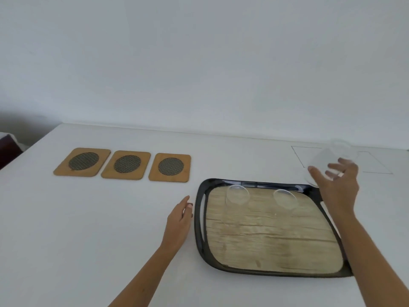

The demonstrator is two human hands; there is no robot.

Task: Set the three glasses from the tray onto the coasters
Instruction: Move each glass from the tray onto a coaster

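Right hand (pixel 338 185) clasps third glass (pixel 332 160) beyond tray (pixel 200 218) | coasters (pixel 127 165) far left | left hand (pixel 179 220) open, nearer them

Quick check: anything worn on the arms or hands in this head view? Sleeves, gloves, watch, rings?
Nothing worn that shows. Both forearms are bare up to the bottom edge of the frame, so no sleeves are in view. The left hand and right hand have no gloves, and no watch or bracelet sits on either wrist. No rings show on the fingers in view, though the picture is slightly blurred there.
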